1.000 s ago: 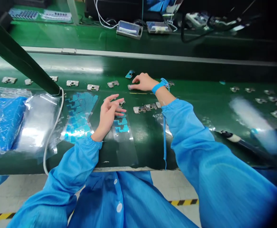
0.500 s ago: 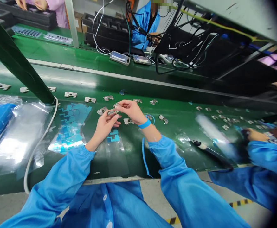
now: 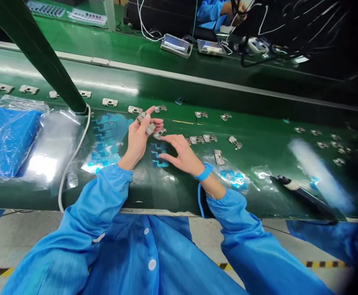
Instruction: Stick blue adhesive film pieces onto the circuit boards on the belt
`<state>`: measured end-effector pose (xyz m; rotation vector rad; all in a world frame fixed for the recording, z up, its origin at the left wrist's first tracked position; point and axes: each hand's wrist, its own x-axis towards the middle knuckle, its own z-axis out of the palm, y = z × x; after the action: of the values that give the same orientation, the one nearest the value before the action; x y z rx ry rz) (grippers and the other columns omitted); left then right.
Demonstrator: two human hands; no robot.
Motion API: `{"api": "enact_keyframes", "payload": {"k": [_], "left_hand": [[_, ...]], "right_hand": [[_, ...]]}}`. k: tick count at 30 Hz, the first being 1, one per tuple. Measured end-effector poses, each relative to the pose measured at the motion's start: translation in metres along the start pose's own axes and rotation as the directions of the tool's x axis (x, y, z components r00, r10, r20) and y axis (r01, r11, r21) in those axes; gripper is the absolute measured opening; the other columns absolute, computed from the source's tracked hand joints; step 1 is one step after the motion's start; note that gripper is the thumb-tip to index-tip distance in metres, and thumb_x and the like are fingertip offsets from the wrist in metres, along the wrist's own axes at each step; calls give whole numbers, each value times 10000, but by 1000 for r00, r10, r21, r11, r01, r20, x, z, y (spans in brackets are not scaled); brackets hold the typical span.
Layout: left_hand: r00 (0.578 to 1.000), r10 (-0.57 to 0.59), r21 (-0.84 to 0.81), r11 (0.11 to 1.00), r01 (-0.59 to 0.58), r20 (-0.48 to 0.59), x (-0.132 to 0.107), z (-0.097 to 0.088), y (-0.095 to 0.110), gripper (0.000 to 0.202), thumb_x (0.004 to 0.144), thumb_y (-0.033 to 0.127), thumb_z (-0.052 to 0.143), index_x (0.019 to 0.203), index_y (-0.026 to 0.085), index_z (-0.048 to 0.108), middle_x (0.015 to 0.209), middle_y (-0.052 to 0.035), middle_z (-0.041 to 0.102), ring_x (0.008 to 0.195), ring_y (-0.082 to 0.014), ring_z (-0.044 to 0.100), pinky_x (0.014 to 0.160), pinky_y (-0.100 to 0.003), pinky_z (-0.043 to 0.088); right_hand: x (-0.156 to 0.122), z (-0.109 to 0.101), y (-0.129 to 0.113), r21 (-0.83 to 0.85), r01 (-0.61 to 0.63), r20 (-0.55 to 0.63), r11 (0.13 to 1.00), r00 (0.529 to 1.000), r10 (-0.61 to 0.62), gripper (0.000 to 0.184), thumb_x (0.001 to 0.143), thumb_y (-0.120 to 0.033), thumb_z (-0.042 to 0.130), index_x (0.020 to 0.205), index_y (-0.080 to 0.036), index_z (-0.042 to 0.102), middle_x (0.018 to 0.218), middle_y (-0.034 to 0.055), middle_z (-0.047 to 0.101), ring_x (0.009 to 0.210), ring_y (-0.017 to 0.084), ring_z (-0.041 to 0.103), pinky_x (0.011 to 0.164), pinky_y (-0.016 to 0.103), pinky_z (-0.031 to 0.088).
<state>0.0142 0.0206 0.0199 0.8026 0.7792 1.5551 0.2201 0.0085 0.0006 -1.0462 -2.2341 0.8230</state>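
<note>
My left hand is closed around a small silver metal phone part, held above the green work surface. A second metal piece shows at its fingers; whether it is also gripped is unclear. By the fingertips, another metal part appears close to my right index finger. My right hand has thumb and index finger apart, over a clear strip with blue film pieces. A blue wrist strap circles my right wrist. More metal parts lie just beyond that hand.
A sheet of blue film pieces lies left of my hands, beside a plastic-wrapped blue stack. A green post and white cable stand left. A black-handled brush lies right. Metal parts line the far side.
My right hand has drawn back from the metal part at my left hand, moving down and right with its fingers parted. My left hand keeps its hold. The camera view has tilted downward.
</note>
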Motion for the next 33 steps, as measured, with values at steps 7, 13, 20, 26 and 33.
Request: {"api": "enact_keyframes", "payload": {"k": [7,13,20,26,33], "left_hand": [[901,-430,307,868,391,67,8,-15,-10,276,1084,410,717,1181,162,788,778,-30,767,594,-115,710,605,-219,600],[854,-512,428,795,430,91,6,-14,-26,153,1099,262,705,1119,121,762,758,-49,778,641,-117,739,683,-219,621],[850,-515,458,786,416,113,9,-20,-30,177,1138,240,611,1155,110,731,777,-47,778,693,-130,759,733,-249,637],[883,-427,360,869,340,197,0,-10,-19,278,1129,372,638,1265,154,745,942,-38,796,637,-81,693,648,-213,557],[941,-274,238,945,225,197,-23,15,-20,523,775,509,1029,1084,155,797,842,-14,774,641,-94,676,633,-241,556]], "right_hand": [[-38,6,26,-358,170,198,918,975,-103,435,1113,-476,697,1504,-296,757,1630,114,701,1554,390,550,1229,604,447],[-35,2,19,-444,339,35,830,932,-362,233,1117,-315,709,1315,-263,821,1169,102,869,1091,295,756,991,490,552],[-47,-27,-29,-518,458,46,722,858,-511,138,1018,-140,786,1047,-274,771,1133,86,856,1043,303,755,865,487,529],[-25,-33,-27,161,65,-368,985,930,-1,187,932,-408,922,886,-303,774,767,11,709,657,199,608,634,396,498],[-7,-7,9,650,-192,-219,735,879,424,539,736,-684,1008,908,-239,758,736,8,757,644,190,729,662,355,644]]}}
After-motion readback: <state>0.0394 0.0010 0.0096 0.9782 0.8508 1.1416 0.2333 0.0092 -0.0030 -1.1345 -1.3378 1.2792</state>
